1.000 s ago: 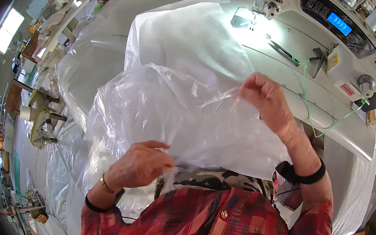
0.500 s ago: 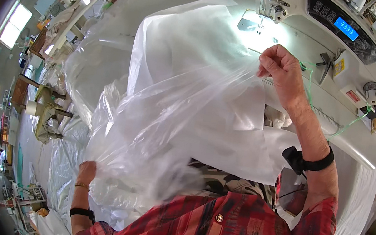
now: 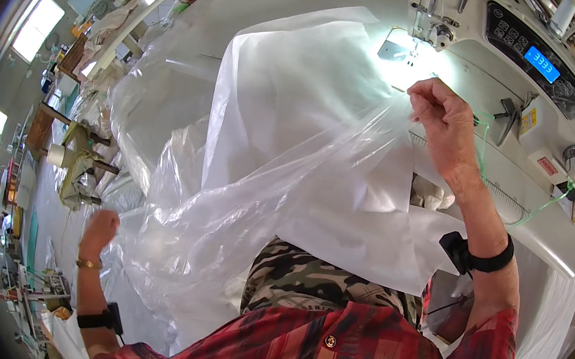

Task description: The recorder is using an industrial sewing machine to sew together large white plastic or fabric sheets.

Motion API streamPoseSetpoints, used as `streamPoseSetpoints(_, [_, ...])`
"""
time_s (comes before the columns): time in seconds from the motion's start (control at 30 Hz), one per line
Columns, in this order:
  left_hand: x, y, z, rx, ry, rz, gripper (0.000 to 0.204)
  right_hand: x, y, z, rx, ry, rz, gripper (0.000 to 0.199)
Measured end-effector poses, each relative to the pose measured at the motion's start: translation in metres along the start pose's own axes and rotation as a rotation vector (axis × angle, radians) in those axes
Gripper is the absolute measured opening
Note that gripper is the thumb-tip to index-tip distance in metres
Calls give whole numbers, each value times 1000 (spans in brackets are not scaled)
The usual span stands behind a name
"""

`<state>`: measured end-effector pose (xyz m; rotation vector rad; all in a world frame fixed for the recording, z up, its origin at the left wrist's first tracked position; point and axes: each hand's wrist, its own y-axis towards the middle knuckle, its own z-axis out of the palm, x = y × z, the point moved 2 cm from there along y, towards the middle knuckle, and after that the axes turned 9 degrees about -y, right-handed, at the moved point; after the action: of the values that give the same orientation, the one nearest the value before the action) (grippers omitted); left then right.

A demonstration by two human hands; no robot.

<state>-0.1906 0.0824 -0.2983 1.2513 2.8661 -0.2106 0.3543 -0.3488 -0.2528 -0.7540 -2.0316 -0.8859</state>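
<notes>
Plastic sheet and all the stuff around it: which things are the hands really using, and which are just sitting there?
In use:
- clear plastic sheet, stretched between both hands
- right hand, pinching its edge near the sewing machine
- left hand, gripping its far side

Just lying about:
- white fabric panel on the table
- green thread

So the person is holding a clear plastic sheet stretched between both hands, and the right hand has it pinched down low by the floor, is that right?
Not quite. The clear plastic sheet is stretched between both hands, but the right hand pinches it up high, close to the lit needle area of the sewing machine, not by the floor. The left hand is the low one, out to the side. The head view shows this.
</notes>
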Motion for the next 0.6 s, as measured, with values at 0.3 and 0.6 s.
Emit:
streamPoseSetpoints(0.3, [-359,61,-138,-41,-717,786,32,60,-23,-1,148,119,-149,9])
streamPoseSetpoints(0.6, [-487,112,-97,463,-1307,881,19,67,-27,-6,-47,479,-173,26])
